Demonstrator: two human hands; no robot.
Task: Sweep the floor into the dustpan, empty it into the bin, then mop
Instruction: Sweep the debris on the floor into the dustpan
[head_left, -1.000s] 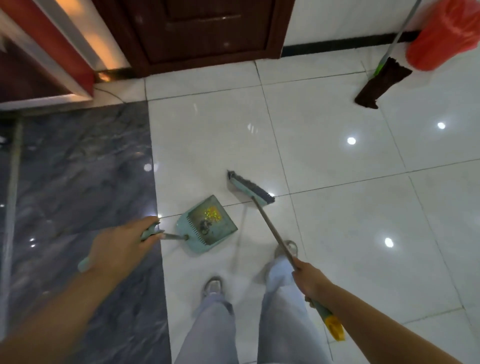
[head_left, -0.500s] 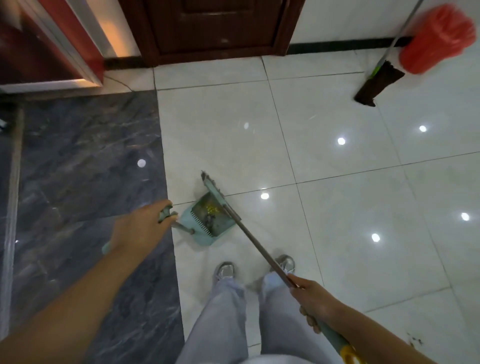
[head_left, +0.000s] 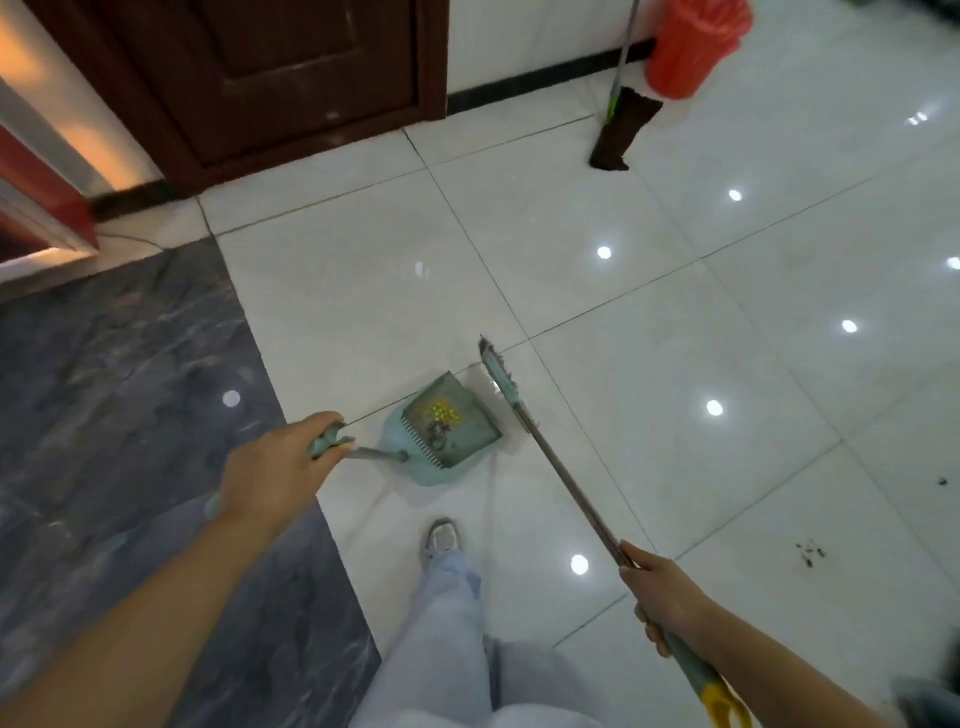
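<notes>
Your left hand (head_left: 270, 475) grips the pale-green dustpan's (head_left: 441, 431) handle; pan sits flat on white tile beside the dark marble. Your right hand (head_left: 662, 592) is curled round the broom (head_left: 566, 483) shaft, its green head just right of the pan mouth. Half a second ago that head lay across the pan; now it is clear. Pan holds yellow bits and dark dirt. Red bin (head_left: 693, 44) stands by the mop (head_left: 621, 122), well apart.
</notes>
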